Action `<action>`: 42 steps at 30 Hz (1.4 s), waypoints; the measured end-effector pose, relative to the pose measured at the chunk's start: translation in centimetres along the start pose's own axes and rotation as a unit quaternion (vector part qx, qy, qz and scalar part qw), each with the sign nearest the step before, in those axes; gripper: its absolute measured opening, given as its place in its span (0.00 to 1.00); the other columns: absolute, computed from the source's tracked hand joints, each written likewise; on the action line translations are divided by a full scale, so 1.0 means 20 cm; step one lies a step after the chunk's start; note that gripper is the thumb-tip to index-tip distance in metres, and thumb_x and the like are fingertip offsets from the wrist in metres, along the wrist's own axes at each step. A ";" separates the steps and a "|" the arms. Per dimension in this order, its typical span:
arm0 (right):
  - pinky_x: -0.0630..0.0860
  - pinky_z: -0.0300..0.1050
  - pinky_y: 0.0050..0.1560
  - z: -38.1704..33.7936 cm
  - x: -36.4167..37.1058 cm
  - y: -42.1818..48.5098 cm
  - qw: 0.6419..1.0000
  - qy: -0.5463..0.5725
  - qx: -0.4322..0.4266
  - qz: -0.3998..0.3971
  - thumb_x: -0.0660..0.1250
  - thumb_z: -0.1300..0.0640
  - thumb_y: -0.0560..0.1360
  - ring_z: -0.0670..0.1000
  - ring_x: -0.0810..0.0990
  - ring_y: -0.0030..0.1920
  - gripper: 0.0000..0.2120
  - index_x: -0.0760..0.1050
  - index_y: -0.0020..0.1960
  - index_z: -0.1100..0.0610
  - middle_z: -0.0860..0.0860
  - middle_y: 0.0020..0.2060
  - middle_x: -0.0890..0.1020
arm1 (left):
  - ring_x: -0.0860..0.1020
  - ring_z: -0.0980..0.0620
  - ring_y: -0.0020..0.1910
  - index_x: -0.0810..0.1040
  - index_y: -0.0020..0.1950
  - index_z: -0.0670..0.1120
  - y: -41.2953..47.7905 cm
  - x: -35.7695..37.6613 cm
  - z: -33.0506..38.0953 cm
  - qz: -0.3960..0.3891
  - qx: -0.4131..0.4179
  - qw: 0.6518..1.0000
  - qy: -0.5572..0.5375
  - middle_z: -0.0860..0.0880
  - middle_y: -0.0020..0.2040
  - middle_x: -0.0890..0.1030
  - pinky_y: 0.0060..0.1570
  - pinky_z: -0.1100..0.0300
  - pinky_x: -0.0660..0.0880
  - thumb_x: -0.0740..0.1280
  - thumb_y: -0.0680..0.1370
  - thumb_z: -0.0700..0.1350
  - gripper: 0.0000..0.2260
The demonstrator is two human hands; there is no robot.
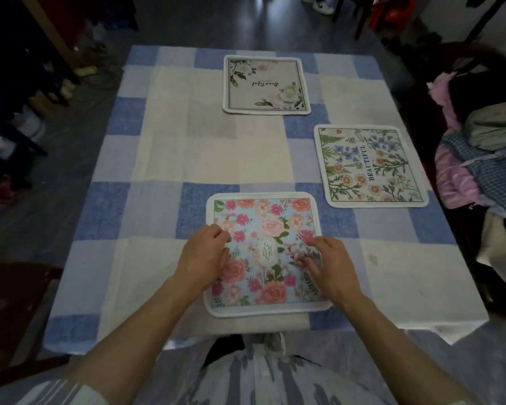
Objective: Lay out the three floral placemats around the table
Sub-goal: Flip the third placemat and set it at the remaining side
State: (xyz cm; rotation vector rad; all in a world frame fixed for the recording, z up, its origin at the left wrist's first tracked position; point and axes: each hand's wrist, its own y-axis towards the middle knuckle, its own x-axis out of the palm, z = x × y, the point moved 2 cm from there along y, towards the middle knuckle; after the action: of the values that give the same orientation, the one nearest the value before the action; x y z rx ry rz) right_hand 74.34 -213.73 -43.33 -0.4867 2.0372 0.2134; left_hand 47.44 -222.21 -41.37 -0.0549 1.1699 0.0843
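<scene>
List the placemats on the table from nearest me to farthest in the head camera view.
Pink rose placemat under both hands → wildflower placemat reading BEAUTIFUL, off to the right → pale placemat with white blooms at the far end of the checked tablecloth.

- Left edge of the pink rose placemat covered by the left hand; lower right part under the right hand.
- Oval label lettering at its centre too small to read.
- Heap of clothes cut by the right edge.
- Dark furniture at far left indistinct.
</scene>
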 end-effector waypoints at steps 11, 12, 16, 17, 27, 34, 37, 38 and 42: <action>0.73 0.50 0.56 0.14 0.01 -0.29 0.995 0.027 -0.075 -0.058 0.71 0.59 0.73 0.58 0.75 0.55 0.16 0.77 0.60 0.58 0.56 0.53 0.79 | 0.76 0.41 0.47 0.79 0.52 0.44 -0.40 0.10 0.25 -0.003 -0.058 0.997 0.043 0.44 0.49 0.80 0.41 0.50 0.75 0.71 0.73 0.43 0.09; 0.73 0.50 0.55 0.15 0.02 -0.32 0.995 0.024 -0.070 -0.060 0.71 0.58 0.73 0.58 0.75 0.55 0.15 0.77 0.59 0.58 0.56 0.53 0.80 | 0.76 0.41 0.46 0.79 0.52 0.44 -0.43 0.12 0.27 -0.007 -0.060 0.997 0.042 0.44 0.49 0.80 0.40 0.51 0.75 0.71 0.74 0.43 0.08; 0.74 0.51 0.56 0.16 0.02 -0.39 0.995 0.032 -0.066 -0.072 0.72 0.59 0.73 0.58 0.75 0.55 0.16 0.77 0.59 0.59 0.56 0.53 0.79 | 0.76 0.44 0.47 0.79 0.52 0.45 -0.47 0.15 0.29 -0.008 -0.084 0.996 0.027 0.46 0.51 0.80 0.41 0.53 0.75 0.70 0.75 0.43 0.07; 0.73 0.51 0.57 0.16 0.02 -0.40 0.995 0.027 -0.062 -0.078 0.72 0.58 0.72 0.58 0.75 0.56 0.17 0.77 0.60 0.59 0.56 0.54 0.79 | 0.76 0.45 0.48 0.79 0.52 0.46 -0.46 0.16 0.29 -0.009 -0.086 0.996 0.024 0.47 0.51 0.80 0.42 0.53 0.75 0.69 0.75 0.44 0.07; 0.75 0.50 0.58 0.11 0.09 -0.42 0.991 -0.017 -0.046 -0.127 0.74 0.60 0.69 0.55 0.74 0.57 0.16 0.78 0.56 0.56 0.53 0.56 0.78 | 0.75 0.46 0.51 0.76 0.53 0.47 -0.46 0.24 0.23 -0.074 -0.059 0.995 0.018 0.48 0.53 0.78 0.47 0.51 0.76 0.69 0.75 0.48 0.09; 0.76 0.51 0.56 0.09 0.13 -0.43 0.991 -0.042 -0.055 -0.114 0.73 0.58 0.70 0.55 0.74 0.55 0.15 0.78 0.56 0.57 0.54 0.54 0.78 | 0.73 0.45 0.53 0.77 0.53 0.44 -0.47 0.30 0.24 -0.121 0.003 0.990 0.075 0.46 0.54 0.77 0.46 0.52 0.74 0.67 0.74 0.46 0.10; 0.76 0.52 0.53 0.08 0.12 -0.42 0.988 -0.067 -0.074 -0.116 0.73 0.58 0.70 0.56 0.75 0.54 0.14 0.78 0.54 0.58 0.55 0.53 0.78 | 0.73 0.44 0.54 0.76 0.54 0.43 -0.46 0.30 0.24 -0.125 0.024 0.986 0.106 0.45 0.55 0.77 0.46 0.52 0.73 0.66 0.75 0.45 0.10; 0.76 0.51 0.53 0.08 0.12 -0.42 0.987 -0.074 -0.080 -0.116 0.73 0.57 0.71 0.56 0.75 0.54 0.13 0.78 0.54 0.58 0.55 0.53 0.79 | 0.73 0.44 0.54 0.76 0.55 0.43 -0.46 0.29 0.24 -0.131 0.029 0.984 0.119 0.45 0.55 0.77 0.46 0.51 0.73 0.65 0.76 0.46 0.10; 0.77 0.50 0.50 0.06 0.11 -0.42 0.977 -0.127 -0.122 -0.117 0.72 0.56 0.73 0.57 0.77 0.54 0.13 0.77 0.55 0.58 0.56 0.53 0.79 | 0.78 0.44 0.44 0.79 0.49 0.44 -0.46 0.25 0.28 -0.155 0.073 0.968 0.181 0.45 0.46 0.80 0.36 0.53 0.75 0.72 0.72 0.44 0.09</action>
State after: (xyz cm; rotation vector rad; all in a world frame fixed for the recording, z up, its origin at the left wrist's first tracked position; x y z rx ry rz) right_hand 77.99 -221.45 -45.47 -0.8054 1.6950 0.3647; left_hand 55.34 -230.61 -43.89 -0.1254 1.5155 -0.3004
